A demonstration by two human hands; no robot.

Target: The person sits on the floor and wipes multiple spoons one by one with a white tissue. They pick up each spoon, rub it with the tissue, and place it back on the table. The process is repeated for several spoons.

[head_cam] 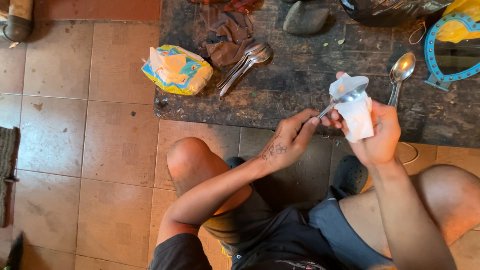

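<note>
left hand (290, 137): I've got it pinching the spoon (345, 97) handle
right hand (377, 132): wrapped round white tissue (357, 112), cupping the spoon bowl
past my hands: loose spoons (247, 60) on the dark surface (300, 85)

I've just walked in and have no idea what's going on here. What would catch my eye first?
First, the two hands at centre: the left hand holds a spoon by its handle, while the right hand presses a white tissue around its bowl. Beyond them, on the dark mat, lie a bundle of spoons and one lone spoon to the right. A bright yellow and blue packet sits at the mat's left edge.
</note>
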